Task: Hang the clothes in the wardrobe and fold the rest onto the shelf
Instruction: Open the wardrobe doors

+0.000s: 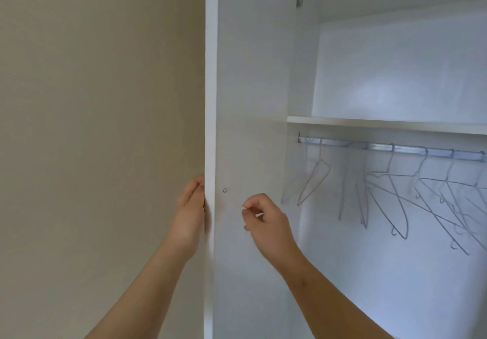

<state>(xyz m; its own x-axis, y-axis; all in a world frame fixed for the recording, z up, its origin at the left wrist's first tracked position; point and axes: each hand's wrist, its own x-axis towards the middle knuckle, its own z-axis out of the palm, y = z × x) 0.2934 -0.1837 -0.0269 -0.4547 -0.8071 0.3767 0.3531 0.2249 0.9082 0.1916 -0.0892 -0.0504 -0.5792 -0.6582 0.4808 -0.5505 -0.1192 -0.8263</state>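
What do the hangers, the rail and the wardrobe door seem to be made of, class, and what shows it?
The hangers: thin bent wire, probably metal, pale finish. The rail: metal, judging by silvery glints. The wardrobe door: probably laminated board, smooth matte white, square-edged.

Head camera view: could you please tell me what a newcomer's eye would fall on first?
The open white door fills the middle, with the left hand holding its edge and the right hand beside its inner face, fingers curled. To the right, empty wire hangers dangle from a rail under a shelf.
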